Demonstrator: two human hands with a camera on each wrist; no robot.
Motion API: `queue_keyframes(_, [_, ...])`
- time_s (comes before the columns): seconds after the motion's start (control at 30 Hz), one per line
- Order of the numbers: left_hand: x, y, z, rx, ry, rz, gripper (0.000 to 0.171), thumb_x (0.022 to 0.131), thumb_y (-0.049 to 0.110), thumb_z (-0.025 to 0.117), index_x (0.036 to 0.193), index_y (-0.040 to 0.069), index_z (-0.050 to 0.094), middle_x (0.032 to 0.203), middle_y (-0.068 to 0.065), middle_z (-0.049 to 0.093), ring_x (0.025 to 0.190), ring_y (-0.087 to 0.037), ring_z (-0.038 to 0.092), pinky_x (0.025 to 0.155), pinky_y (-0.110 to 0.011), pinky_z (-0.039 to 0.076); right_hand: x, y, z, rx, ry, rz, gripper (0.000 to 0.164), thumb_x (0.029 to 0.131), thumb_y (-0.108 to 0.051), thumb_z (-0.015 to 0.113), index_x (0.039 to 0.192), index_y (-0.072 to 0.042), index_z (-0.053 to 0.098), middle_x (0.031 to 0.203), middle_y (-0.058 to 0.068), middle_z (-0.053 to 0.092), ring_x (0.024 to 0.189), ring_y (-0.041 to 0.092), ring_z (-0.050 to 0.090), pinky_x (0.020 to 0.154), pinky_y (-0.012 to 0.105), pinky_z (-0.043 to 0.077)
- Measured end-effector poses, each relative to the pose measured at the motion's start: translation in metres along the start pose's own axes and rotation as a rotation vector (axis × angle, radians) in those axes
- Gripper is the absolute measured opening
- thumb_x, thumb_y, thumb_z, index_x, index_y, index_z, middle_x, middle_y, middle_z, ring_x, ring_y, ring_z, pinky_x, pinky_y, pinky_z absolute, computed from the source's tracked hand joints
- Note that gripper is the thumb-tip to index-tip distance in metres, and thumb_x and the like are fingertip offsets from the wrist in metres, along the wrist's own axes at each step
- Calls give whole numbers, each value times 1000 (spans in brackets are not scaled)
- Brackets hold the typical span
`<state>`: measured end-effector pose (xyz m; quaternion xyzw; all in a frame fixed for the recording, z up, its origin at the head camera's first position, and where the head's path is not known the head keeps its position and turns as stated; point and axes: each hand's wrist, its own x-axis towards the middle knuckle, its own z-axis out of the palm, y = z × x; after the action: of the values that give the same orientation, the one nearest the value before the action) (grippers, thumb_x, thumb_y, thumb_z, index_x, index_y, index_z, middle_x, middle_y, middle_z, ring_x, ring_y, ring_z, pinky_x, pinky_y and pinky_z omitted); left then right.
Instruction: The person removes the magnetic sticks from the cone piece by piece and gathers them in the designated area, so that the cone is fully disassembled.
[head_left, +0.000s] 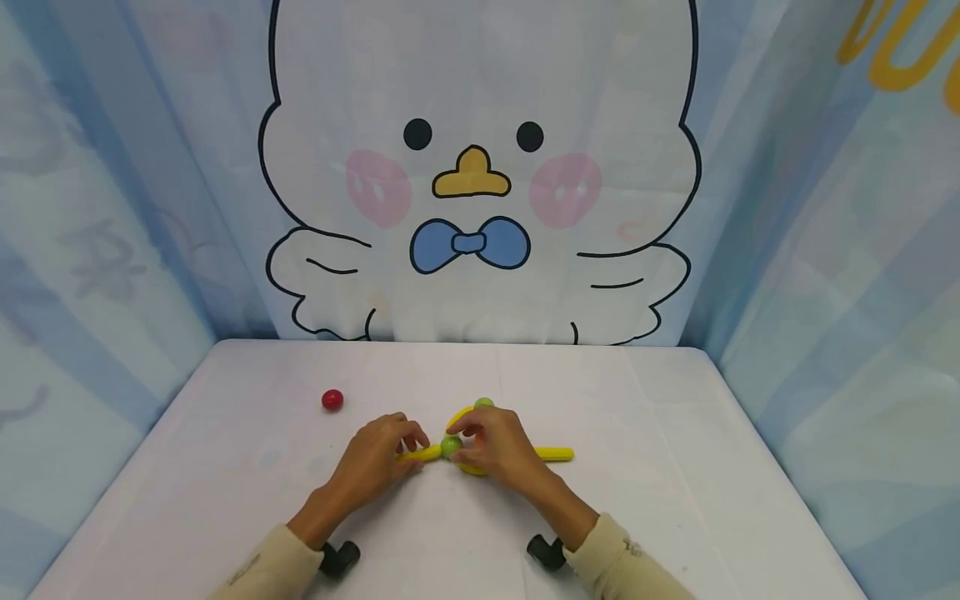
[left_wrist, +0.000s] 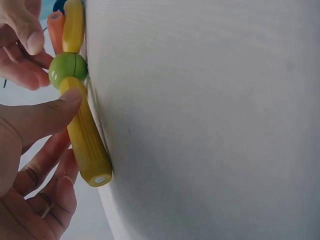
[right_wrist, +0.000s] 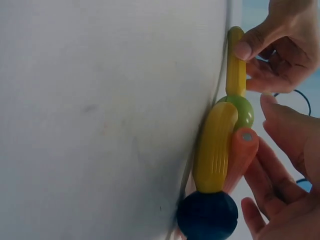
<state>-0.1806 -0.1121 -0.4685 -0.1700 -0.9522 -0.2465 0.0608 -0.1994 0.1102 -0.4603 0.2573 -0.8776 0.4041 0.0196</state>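
Left hand (head_left: pixel 375 461): the grip is a pinch, thumb and fingers closed on the free end of a yellow rod (left_wrist: pixel 86 145) that lies flat on the white desk (head_left: pixel 660 467). The left wrist view shows the thumb (left_wrist: pixel 47 114) pressing the rod's side just short of a green ball (left_wrist: pixel 67 69), to which the rod's other end is joined.

Right hand (head_left: pixel 497 446): fingers curled, grip closed around the green ball and the pieces fixed to it. The right wrist view shows a second, thicker yellow rod (right_wrist: pixel 215 147) and an orange rod (right_wrist: pixel 241 157) running side by side from the green ball toward a dark blue ball (right_wrist: pixel 207 216), with the fingers (right_wrist: pixel 292 135) cupped against the orange rod.

Beyond the right grip, a further yellow rod (head_left: pixel 553 454) sticks out along the desk on the side away from the left hand. A second green ball (head_left: pixel 483 403) shows just past the right hand's knuckles, on a yellow curved piece.

A red ball (head_left: pixel 332 400) lies alone on the desk, well apart from the left grip, on its outer far side.

Behind the desk hangs a curtain with a cartoon duck (head_left: pixel 472 175).
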Motion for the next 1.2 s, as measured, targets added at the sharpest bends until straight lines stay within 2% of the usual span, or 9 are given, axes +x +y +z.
queue_keyframes(0.13, [2, -1, 1, 13, -22, -13, 25, 72, 18, 90, 90, 24, 73, 80, 11, 59, 75, -10, 56, 71, -23, 49, 5, -2, 7, -65, -10, -4, 23, 76, -10, 86, 97, -14, 77, 98, -4, 73, 90, 16, 68, 73, 20, 49])
queue_keyframes(0.4, [6, -1, 1, 21, -59, 4, 24, 72, 18, 89, 91, 22, 74, 79, 10, 59, 74, -9, 55, 72, -25, 48, 10, -4, 11, -179, 7, -10, 21, 75, -8, 87, 93, -16, 78, 91, -6, 71, 85, 9, 65, 80, 24, 50])
queue_keyframes(0.8, [6, -2, -1, -14, -85, -39, 26, 73, 10, 88, 87, 25, 71, 80, 13, 58, 78, -9, 55, 77, -28, 49, 10, -5, 13, -177, -13, 20, 21, 76, -8, 85, 94, -17, 78, 92, -7, 70, 86, 8, 65, 83, 27, 50])
queue_keyframes(1.0, [1, -4, -10, -20, -92, -72, 29, 72, 8, 88, 85, 28, 71, 81, 13, 57, 79, -7, 53, 79, -28, 50, 10, -5, 12, -183, -24, 35, 21, 77, -8, 85, 95, -17, 78, 93, -7, 70, 88, 8, 66, 86, 30, 50])
queue_keyframes(1.2, [-6, -18, -24, -32, -72, -96, 28, 74, 7, 87, 88, 26, 72, 84, 11, 59, 83, -10, 55, 81, -30, 50, 9, -4, 13, -178, -18, 23, 22, 77, -6, 85, 95, -17, 78, 93, -7, 70, 88, 9, 66, 88, 31, 49])
